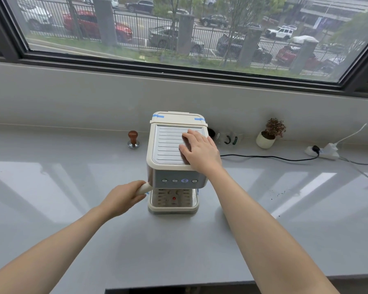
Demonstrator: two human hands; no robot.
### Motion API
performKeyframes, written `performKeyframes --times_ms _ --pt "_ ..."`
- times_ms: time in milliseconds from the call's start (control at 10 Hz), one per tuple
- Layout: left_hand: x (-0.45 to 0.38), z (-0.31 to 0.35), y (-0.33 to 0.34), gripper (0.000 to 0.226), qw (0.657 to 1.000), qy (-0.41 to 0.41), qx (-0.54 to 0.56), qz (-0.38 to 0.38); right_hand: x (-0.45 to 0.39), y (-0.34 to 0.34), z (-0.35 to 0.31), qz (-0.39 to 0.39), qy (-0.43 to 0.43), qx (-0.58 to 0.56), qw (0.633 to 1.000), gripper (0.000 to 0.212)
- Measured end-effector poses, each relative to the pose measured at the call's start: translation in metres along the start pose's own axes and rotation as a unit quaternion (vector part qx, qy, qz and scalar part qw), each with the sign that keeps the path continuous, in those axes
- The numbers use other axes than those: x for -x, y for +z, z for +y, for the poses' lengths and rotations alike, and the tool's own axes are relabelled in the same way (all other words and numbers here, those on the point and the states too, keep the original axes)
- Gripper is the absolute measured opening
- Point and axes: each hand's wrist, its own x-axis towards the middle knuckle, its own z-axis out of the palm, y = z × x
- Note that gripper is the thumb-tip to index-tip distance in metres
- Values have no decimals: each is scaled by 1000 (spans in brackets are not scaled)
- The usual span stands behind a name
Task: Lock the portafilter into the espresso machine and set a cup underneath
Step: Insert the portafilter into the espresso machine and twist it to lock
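Observation:
A cream and steel espresso machine stands on the grey counter, facing me. My right hand lies flat on its ribbed top plate, fingers spread. My left hand is closed around the cream handle of the portafilter, which sticks out to the left from under the machine's front. The portafilter's head is hidden beneath the control panel. The drip tray below holds nothing. I see no cup on the tray; a clear glass stands behind the machine at the right.
A tamper with a brown knob stands left of the machine near the wall. A small potted plant sits at the right. A black cable runs to a power strip. The counter's front edge is close to me.

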Motion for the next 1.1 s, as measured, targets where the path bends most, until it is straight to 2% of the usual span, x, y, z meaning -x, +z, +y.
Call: performKeyframes --times_ms 200,300,600,900,1100 --pt "1 2 6 15 996 -11 16 91 0 1 1 1 2 1 1000 51" --pt "-1 -2 9 15 993 -24 41 105 0 1 0 2 3 1 1000 51" --pt "-13 -7 1 22 994 -48 66 75 -1 1 2 4 4 -8 1000 50" --pt "21 27 39 18 976 -93 129 148 0 0 2 7 2 -10 1000 50" --pt "26 35 41 19 977 -97 138 129 1 0 1 10 -4 -9 1000 50"
